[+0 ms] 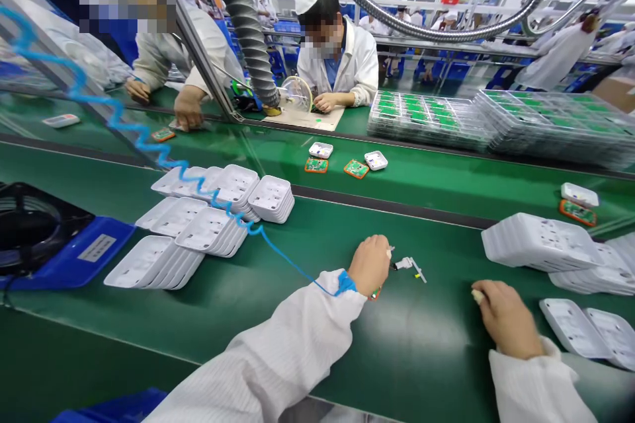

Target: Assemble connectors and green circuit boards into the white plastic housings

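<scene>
My left hand (371, 264), with a blue wrist strap (346, 282), is closed low over the bench, and what its fingers hold is hidden. Under its wrist shows the edge of an orange-rimmed circuit board (376, 294). Just right of its fingertips lie a small white part (403, 264) and a thin pale strip (419, 270). My right hand (508, 318) is at the right with curled fingers and a pale covering or piece at one fingertip; I cannot make out anything in its grip. Beside it are two open white plastic shells (570, 327).
Stacked white shells (215, 228) stand at the left, more (543, 241) at the right. A coiled blue cord (163, 155) runs to my wrist. A black fan (40, 228) sits far left. Beyond a dark rail, boards (356, 168) lie on a green belt; co-workers (340, 59) sit opposite.
</scene>
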A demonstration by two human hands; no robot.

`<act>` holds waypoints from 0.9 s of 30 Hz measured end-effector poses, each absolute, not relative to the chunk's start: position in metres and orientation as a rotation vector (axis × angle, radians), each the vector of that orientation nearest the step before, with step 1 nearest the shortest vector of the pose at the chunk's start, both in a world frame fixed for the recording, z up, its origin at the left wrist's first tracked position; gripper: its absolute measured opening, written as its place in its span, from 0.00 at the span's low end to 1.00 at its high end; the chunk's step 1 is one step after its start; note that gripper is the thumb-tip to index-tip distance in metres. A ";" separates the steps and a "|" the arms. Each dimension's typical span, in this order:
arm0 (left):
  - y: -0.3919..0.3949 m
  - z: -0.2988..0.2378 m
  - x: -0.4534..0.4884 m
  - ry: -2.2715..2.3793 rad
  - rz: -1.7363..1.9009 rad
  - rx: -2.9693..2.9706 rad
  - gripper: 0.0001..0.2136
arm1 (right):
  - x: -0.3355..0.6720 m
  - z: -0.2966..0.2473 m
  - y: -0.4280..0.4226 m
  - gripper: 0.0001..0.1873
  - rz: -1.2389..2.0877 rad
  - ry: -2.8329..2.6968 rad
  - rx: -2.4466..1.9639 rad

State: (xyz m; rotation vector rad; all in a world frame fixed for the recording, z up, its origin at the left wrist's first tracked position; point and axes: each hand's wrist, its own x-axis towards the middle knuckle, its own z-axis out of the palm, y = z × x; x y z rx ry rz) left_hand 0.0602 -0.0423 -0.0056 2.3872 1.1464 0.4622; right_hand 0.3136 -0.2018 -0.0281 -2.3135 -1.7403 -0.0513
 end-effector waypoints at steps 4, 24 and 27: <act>-0.034 -0.007 0.048 1.176 0.660 1.984 0.05 | 0.346 -0.025 -0.205 0.18 -0.214 -1.376 -2.392; -0.018 -0.011 0.014 0.938 0.859 1.077 0.08 | 0.207 -0.022 -0.070 0.09 0.078 -1.856 -1.850; -0.019 -0.016 0.015 0.960 0.885 1.191 0.09 | 0.199 -0.001 -0.077 0.09 0.161 -1.683 -1.715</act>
